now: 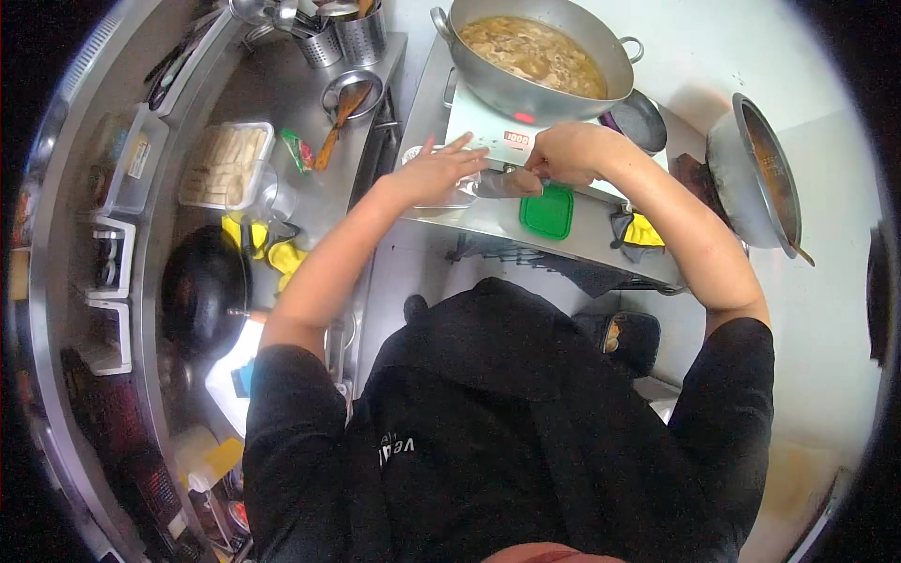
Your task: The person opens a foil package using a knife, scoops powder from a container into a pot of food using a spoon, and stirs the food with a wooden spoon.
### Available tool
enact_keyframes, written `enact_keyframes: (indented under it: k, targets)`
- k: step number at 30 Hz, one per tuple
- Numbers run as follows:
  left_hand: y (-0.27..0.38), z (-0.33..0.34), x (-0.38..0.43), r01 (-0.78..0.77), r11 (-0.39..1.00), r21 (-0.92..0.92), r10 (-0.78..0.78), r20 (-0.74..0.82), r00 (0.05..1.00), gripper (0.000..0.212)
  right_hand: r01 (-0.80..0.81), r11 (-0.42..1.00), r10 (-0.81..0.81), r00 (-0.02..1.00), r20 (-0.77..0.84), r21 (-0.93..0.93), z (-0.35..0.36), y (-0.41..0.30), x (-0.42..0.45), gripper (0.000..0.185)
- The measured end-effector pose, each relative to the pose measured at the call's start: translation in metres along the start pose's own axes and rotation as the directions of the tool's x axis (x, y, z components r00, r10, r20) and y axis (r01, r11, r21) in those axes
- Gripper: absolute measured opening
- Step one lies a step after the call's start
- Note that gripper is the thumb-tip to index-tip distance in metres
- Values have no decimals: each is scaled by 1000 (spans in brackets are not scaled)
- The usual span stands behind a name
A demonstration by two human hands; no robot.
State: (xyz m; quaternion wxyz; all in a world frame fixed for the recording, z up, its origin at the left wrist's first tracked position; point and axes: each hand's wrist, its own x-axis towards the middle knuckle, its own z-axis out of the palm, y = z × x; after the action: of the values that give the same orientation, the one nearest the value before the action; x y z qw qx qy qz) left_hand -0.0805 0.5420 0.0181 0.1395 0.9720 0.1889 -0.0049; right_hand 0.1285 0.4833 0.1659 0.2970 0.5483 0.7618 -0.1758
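Note:
My left hand (440,172) is over a clear plastic container (450,200) at the counter's front left, its fingers spread. It covers most of the container, and I cannot tell whether it touches it. My right hand (574,151) has its fingers pinched at the right end of a shiny greyish object (507,184), a utensil or a small clear bag. That object reaches left towards the container. Just below my right hand, a green plastic lid (547,212) lies flat on the steel counter (486,217). Behind both hands is a white induction cooker (486,127) with a lit display.
A large two-handled metal pot (542,98) of broth stands on the cooker. To the right are a small dark pan (640,121), a tilted pot (739,179) and a yellow-grey glove (642,231). Left, a wooden spatula (343,123), a tray of pale rolls (229,158) and a black wok (204,288).

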Motion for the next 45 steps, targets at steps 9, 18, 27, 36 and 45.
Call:
enact_keyframes:
  k: [9, 18, 27, 36, 45]
  targets:
    - [-5, -5, 27, -235, 931, 280, 212, 111, 971, 39, -108, 972, 100, 994, 48, 210, 1, 0, -22, 28]
    - [5, -13, 31, -315, 863, 395, 314, 69, 947, 15, -70, 980, 67, 997, 24, 189, 19, 8, -17, 26]
    - [-2, -6, 15, -256, 912, 321, 300, -94, 949, 12, -117, 958, 107, 993, 54, 263, 20, 5, -27, 30]
    - [-3, -7, -8, -252, 926, 281, 299, -137, 945, 13, -132, 826, 131, 991, 42, 548, 53, 26, -44, 30]
    - [3, 29, -44, -107, 962, 251, 200, -380, 903, 20, 71, 536, 432, 833, -346, 841, 155, -7, 21, 62]
